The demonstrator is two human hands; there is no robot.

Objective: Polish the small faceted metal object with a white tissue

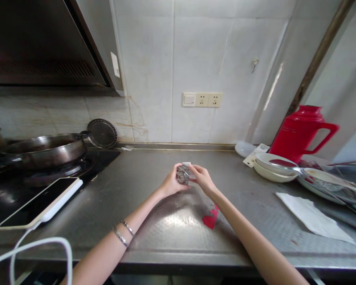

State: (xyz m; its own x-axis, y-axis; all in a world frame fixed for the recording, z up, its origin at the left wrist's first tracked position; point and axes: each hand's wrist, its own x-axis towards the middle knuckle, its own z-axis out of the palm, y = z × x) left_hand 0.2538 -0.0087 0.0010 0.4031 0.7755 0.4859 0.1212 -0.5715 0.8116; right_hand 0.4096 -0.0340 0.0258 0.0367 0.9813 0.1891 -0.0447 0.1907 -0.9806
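Nearest, the worktop edge (178, 258) runs below both hands; a red scrap (209, 220) lies before the right grip (204, 180). This and the left grip (168, 185) clasp a small grey, dark-patterned item (182, 175), white at top. Beyond them, steel reaches the tiled wall (154, 71), hob (101, 163) left, bowls (274, 176) right.

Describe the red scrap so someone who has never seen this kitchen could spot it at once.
At the metal counter, find the right hand and follow its forearm toward the counter's front edge. Just left of that arm lies a small, ragged red scrap. The jug is red too, but large with a handle; the scrap lies flat.
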